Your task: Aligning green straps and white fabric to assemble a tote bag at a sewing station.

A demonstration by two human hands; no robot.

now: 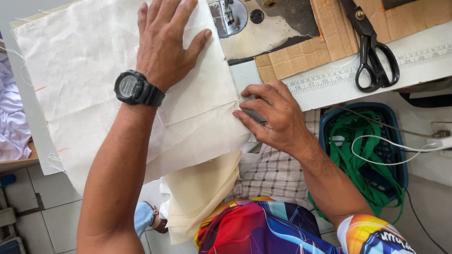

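Note:
A large piece of cream fabric lies spread over the sewing table, with folded layers hanging over the near edge. My left hand, with a black watch on the wrist, presses flat on the fabric, fingers spread. My right hand pinches the fabric's right edge at the table edge, fingers curled on the cloth. The sewing machine's metal needle plate sits just beyond the fabric's far right corner.
Black scissors lie on cardboard pieces at the upper right, above a printed ruler strip. A blue basket with green straps and a white cable stands below the table to the right. White cloth is piled at left.

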